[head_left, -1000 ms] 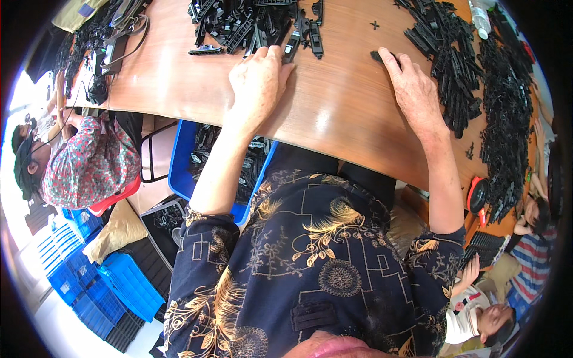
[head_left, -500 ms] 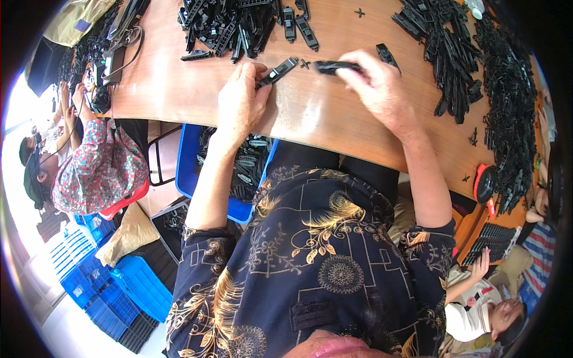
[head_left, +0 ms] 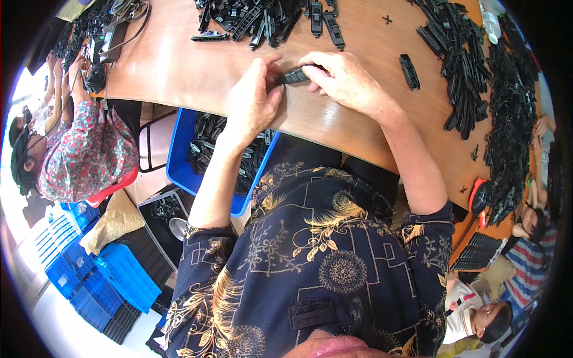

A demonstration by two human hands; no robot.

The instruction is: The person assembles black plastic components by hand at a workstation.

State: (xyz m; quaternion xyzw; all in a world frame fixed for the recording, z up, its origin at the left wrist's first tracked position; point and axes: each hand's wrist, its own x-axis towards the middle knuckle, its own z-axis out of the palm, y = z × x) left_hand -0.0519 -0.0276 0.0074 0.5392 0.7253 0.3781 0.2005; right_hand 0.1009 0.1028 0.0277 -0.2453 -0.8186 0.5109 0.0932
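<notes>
My left hand (head_left: 253,98) and my right hand (head_left: 343,80) meet over the wooden table (head_left: 179,65), both gripping one short black plastic part (head_left: 295,76) between their fingertips. The part lies level, just above the tabletop near the table's front edge. A heap of similar black plastic parts (head_left: 262,18) lies beyond the hands at the far edge. One loose black part (head_left: 409,63) rests to the right of my right hand.
A long pile of black parts (head_left: 477,71) runs down the table's right side. A blue bin (head_left: 179,155) with black parts stands under the table at left. A person in a floral top (head_left: 77,149) sits at left; other people sit at lower right. Blue crates (head_left: 89,268) are stacked on the floor.
A second ago both hands lay flat on the table. They each picked up a black piece, then came together at the middle, now holding the pieces joined as one part.
</notes>
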